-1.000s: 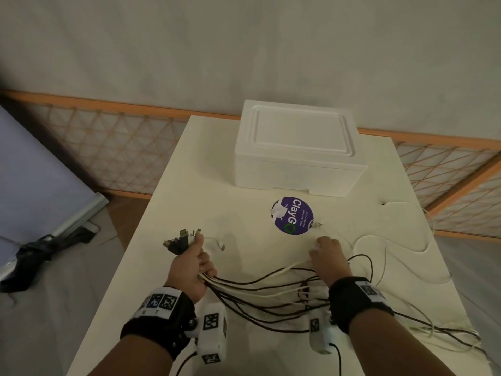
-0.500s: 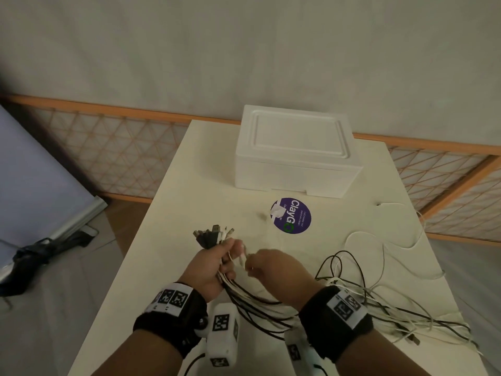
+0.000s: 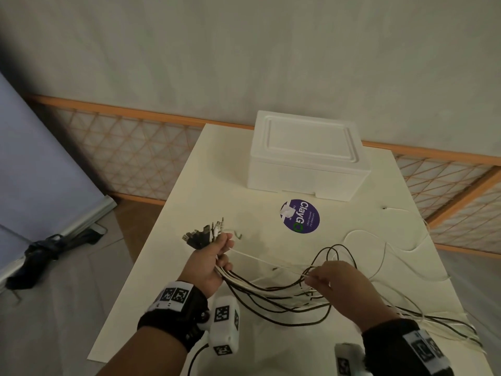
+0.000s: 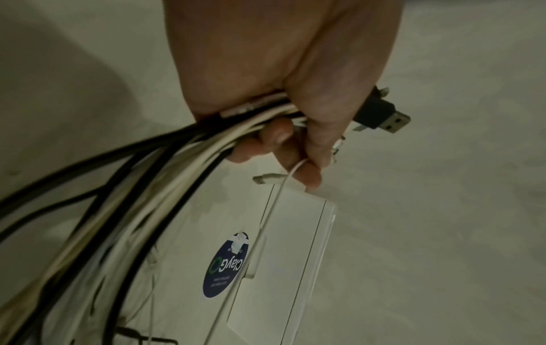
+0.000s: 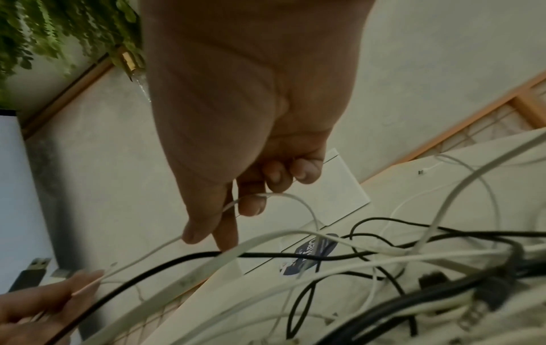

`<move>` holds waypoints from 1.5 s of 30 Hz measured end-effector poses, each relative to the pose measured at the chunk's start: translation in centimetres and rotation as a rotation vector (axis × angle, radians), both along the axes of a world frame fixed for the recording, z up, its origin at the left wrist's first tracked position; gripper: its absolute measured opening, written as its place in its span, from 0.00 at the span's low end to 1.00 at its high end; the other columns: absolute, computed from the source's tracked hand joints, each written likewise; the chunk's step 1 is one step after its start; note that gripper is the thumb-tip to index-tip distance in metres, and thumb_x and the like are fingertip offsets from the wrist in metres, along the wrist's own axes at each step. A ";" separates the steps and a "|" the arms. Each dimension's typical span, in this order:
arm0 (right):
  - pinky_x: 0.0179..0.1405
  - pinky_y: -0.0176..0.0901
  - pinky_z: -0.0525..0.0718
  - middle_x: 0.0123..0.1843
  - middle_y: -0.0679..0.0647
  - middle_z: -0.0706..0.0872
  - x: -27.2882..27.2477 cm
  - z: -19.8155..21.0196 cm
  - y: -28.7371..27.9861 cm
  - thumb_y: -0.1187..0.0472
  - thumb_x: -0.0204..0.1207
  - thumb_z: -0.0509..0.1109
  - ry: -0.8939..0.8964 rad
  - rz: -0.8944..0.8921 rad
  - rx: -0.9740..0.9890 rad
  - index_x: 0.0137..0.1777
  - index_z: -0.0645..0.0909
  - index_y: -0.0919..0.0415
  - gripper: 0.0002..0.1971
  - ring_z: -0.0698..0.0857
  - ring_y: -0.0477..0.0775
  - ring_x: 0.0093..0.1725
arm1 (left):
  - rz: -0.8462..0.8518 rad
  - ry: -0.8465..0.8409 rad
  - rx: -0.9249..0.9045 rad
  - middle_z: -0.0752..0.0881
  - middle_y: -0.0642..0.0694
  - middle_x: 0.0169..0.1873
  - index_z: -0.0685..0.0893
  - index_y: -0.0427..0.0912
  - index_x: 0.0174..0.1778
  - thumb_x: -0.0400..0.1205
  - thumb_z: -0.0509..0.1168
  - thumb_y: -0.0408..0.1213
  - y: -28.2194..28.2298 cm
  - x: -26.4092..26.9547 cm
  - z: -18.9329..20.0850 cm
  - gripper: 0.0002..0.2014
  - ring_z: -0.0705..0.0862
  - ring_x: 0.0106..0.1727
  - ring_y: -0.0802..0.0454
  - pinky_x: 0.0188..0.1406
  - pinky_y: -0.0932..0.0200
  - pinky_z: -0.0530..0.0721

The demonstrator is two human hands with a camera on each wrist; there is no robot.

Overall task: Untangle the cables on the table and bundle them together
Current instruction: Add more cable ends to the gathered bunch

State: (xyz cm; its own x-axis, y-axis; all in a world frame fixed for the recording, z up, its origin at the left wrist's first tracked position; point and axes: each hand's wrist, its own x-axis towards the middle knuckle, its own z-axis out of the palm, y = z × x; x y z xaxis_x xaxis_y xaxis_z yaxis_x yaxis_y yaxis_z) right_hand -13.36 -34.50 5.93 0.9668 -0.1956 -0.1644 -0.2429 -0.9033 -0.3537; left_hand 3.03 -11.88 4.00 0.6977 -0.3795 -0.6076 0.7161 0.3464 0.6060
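**Black and white cables: partly gathered**

Black and white thin plastic cables point(image 3: 273, 291): plug ends collected in left hand point(image 3: 210, 263), fist closed round them above pale counter point(image 3: 168, 267). Right hand point(image 3: 329, 280) pinches one thin white cable point(image 3: 267, 260), drawing it taut. Tails lie tangled at right; untangling unfinished, bundling pending. Count unclear, roughly ten. One white foam box point(image 3: 306, 156); one round purple sticker point(image 3: 300, 216).

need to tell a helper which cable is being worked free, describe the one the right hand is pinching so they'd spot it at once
Start at the white table and find the two hands above its near half. Between the left hand, which grips a bunch of plug ends, and the right hand runs one thin white cable. It alone is stretched straight in the air; the other cables sag in loops.
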 end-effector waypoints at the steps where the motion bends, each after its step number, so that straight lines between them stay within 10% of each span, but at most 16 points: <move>1: 0.46 0.40 0.79 0.40 0.44 0.84 -0.2 -0.1 -0.1 0.41 0.79 0.63 0.013 -0.024 0.008 0.49 0.87 0.43 0.13 0.81 0.42 0.44 | 0.005 0.007 -0.019 0.82 0.51 0.25 0.83 0.40 0.41 0.84 0.62 0.37 0.2 0.0 0.0 0.08 0.66 0.16 0.58 0.17 0.64 0.70; 13: 0.48 0.44 0.80 0.48 0.48 0.87 -2.3 2.6 -5.3 0.56 0.72 0.76 -0.011 -0.322 -0.096 0.50 0.86 0.50 0.08 0.86 0.55 0.51 | 0.196 0.072 0.081 0.63 0.53 0.15 0.68 0.46 0.29 0.82 0.65 0.32 4.4 1.8 -1.0 0.17 0.60 0.13 0.57 0.14 0.66 0.63; 16: 0.63 0.49 0.78 0.67 0.48 0.81 -0.5 3.1 -3.4 0.55 0.64 0.80 -0.005 -0.177 -0.154 0.65 0.82 0.50 0.27 0.82 0.58 0.63 | 0.209 0.043 0.062 0.62 0.53 0.15 0.66 0.47 0.29 0.83 0.63 0.32 4.4 1.9 -0.1 0.18 0.59 0.12 0.57 0.14 0.65 0.61; 19: 0.65 0.50 0.79 0.65 0.47 0.83 3.2 2.8 3.2 0.55 0.63 0.75 -0.193 0.063 -0.036 0.65 0.81 0.50 0.26 0.82 0.55 0.63 | 0.166 -0.018 -0.002 0.62 0.52 0.16 0.70 0.47 0.29 0.83 0.65 0.33 2.6 0.6 1.6 0.17 0.59 0.14 0.57 0.16 0.64 0.60; 22: 0.54 0.46 0.80 0.54 0.50 0.86 5.4 1.5 9.1 0.55 0.71 0.67 0.095 0.204 0.159 0.58 0.76 0.50 0.14 0.84 0.57 0.55 | 0.143 -0.154 -0.031 0.63 0.52 0.16 0.71 0.46 0.29 0.82 0.66 0.34 1.4 0.2 3.9 0.16 0.59 0.14 0.57 0.15 0.65 0.61; 26: 0.56 0.49 0.79 0.55 0.55 0.86 5.0 -1.6 5.8 0.48 0.79 0.59 0.411 0.150 -0.063 0.53 0.79 0.53 0.13 0.83 0.60 0.58 | 0.219 -0.300 -0.012 0.64 0.53 0.15 0.73 0.46 0.29 0.81 0.67 0.35 3.3 2.6 6.6 0.15 0.59 0.15 0.58 0.14 0.67 0.62; 31: 0.54 0.48 0.72 0.56 0.50 0.84 3.4 -1.1 -0.1 0.44 0.80 0.58 0.342 -0.079 -0.113 0.52 0.80 0.49 0.14 0.81 0.55 0.59 | 0.392 -0.221 -0.057 0.62 0.54 0.17 0.77 0.48 0.19 0.80 0.68 0.38 6.0 5.2 6.6 0.21 0.58 0.16 0.58 0.17 0.66 0.58; 34: 0.64 0.61 0.71 0.80 0.46 0.65 3.8 0.2 -1.4 0.37 0.73 0.64 0.278 -0.132 -0.251 0.69 0.74 0.40 0.25 0.66 0.55 0.75 | 0.436 -0.189 -0.063 0.62 0.54 0.17 0.72 0.49 0.17 0.81 0.68 0.40 6.1 5.8 5.4 0.24 0.58 0.15 0.58 0.16 0.66 0.58; 40: 0.65 0.64 0.69 0.85 0.37 0.45 3.3 1.6 -5.3 0.16 0.54 0.60 0.448 -0.244 -0.270 0.69 0.75 0.38 0.44 0.62 0.59 0.76 | 0.483 -0.193 0.070 0.62 0.54 0.18 0.73 0.49 0.16 0.81 0.68 0.40 6.0 6.9 4.6 0.24 0.57 0.17 0.58 0.17 0.67 0.59; 45: 0.69 0.58 0.71 0.69 0.55 0.81 1.9 2.0 -9.7 0.17 0.60 0.53 0.344 -0.499 0.083 0.57 0.85 0.48 0.42 0.77 0.61 0.67 | 0.506 -0.141 0.101 0.61 0.54 0.18 0.69 0.50 0.19 0.82 0.67 0.43 5.7 7.5 5.3 0.24 0.56 0.18 0.57 0.19 0.63 0.56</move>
